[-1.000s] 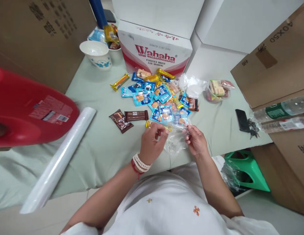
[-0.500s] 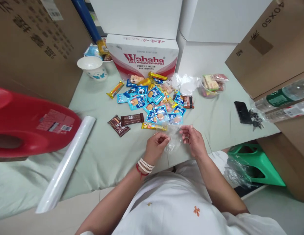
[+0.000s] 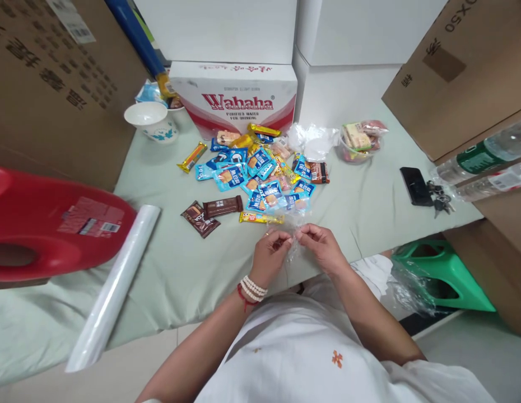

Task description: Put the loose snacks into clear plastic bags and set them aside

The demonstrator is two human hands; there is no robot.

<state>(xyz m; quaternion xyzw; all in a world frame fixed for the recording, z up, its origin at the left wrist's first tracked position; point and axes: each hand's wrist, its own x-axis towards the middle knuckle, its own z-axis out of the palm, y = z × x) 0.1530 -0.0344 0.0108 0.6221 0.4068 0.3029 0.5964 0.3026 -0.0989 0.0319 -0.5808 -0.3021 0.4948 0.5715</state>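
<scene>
My left hand (image 3: 272, 254), with beads and a red cord at the wrist, pinches the edge of a clear plastic bag (image 3: 293, 251). Close beside it, my right hand (image 3: 321, 246) is closed in a pinch on the same bag, fingertips nearly meeting those of the left. Just beyond the bag lies a pile of small wrapped snacks, among them blue snack packets (image 3: 271, 194). A yellow snack bar (image 3: 261, 217) lies in front of the pile. Two brown packets, a chocolate-coloured bar (image 3: 222, 206) and a cocoa packet (image 3: 199, 219), lie to the left.
A Wahaba-style "Wahaha" carton (image 3: 239, 103) stands behind the pile. On the left are a paper cup (image 3: 151, 120), a red jug (image 3: 63, 224) and a plastic roll (image 3: 115, 285). A snack-filled clear bowl (image 3: 359, 145), phone (image 3: 415, 186) and keys (image 3: 442, 200) are right.
My right hand has moved left and closed its fingers on the clear bag. My left hand keeps its pinch. The view has shifted slightly.
</scene>
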